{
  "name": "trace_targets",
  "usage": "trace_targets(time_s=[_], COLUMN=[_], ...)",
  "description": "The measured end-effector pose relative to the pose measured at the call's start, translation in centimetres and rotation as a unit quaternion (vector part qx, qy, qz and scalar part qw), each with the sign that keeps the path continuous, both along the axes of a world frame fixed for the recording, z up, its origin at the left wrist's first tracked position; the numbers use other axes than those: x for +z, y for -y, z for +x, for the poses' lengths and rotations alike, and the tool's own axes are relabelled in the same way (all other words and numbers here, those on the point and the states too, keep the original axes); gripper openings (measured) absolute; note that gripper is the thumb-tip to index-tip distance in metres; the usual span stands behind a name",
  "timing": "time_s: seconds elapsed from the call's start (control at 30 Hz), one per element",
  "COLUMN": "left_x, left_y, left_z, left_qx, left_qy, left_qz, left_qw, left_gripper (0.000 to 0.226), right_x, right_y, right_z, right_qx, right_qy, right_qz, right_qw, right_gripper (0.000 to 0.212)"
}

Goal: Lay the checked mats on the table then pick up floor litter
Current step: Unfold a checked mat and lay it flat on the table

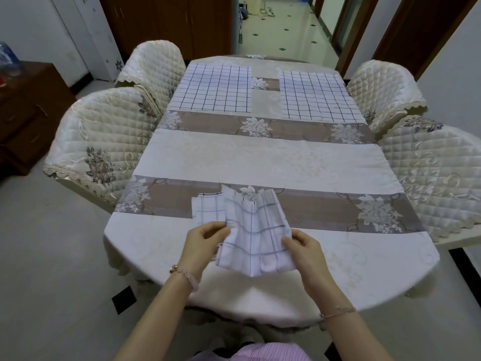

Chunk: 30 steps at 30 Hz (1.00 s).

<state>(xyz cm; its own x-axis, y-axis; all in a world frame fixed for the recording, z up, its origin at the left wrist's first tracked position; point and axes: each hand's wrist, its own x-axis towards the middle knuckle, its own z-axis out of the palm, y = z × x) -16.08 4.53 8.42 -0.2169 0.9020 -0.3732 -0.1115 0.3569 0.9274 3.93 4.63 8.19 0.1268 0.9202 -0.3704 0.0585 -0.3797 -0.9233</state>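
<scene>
One checked mat, lengthwise front-to-back, between left hand, right hand

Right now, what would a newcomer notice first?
The left hand and right hand grip a half-folded white cloth mat with dark checks over the near end of the cloth-covered table. Another folded mat lies behind it, and unfolded checked mats lie flat at the far end.
</scene>
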Motion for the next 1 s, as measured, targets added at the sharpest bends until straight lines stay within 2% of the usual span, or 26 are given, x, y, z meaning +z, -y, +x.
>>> trace_targets(time_s=[0.23,0.43,0.5,0.6,0.7,0.77,0.87,0.93,1.0], left_x=[-2.6,-3.6,-3.4,-2.8,-2.2,-2.4,-2.7,-3.1,-3.6], left_y=[-0.4,-2.5,-3.5,-3.8,-1.7,0.3,2.4,2.9,2.9], left_z=[-5.7,-5.6,-5.4,-4.2,-1.0,1.5,4.7,6.1,6.9], left_qx=[0.026,0.022,0.006,-0.036,-0.136,-0.213,-0.232,-0.257,-0.268], left_qy=[-0.066,-0.167,-0.209,-0.327,-0.332,-0.327,-0.310,-0.353,-0.400], left_qz=[-0.030,-0.008,-0.001,0.040,0.084,0.102,0.071,0.033,0.028], left_qw=[0.997,0.986,0.978,0.944,0.930,0.915,0.919,0.899,0.876], left_gripper=[0.011,0.018,0.023,0.033,0.030,0.027,0.044,0.054,0.043], right_x=[-2.3,-4.0,-4.3,-4.9,-5.7,-6.3,-6.3,-6.2,-6.0], right_y=[0.0,1.1,1.4,2.0,3.0,3.8,4.8,5.1,5.4], right_z=[2.6,2.0,2.1,2.0,1.3,0.4,-1.0,-1.2,-1.1], right_qx=[-0.011,0.013,0.005,-0.070,-0.123,-0.079,0.038,0.084,0.126], right_qy=[-0.127,-0.105,-0.109,-0.114,-0.105,-0.084,-0.038,-0.005,-0.010], right_qz=[-0.089,-0.149,-0.156,-0.127,-0.110,-0.107,-0.111,-0.108,-0.085], right_qw=[0.988,0.983,0.982,0.983,0.981,0.988,0.992,0.991,0.988], right_gripper=[0.017,0.016,0.018,0.012,0.006,0.004,0.032,0.028,0.030])
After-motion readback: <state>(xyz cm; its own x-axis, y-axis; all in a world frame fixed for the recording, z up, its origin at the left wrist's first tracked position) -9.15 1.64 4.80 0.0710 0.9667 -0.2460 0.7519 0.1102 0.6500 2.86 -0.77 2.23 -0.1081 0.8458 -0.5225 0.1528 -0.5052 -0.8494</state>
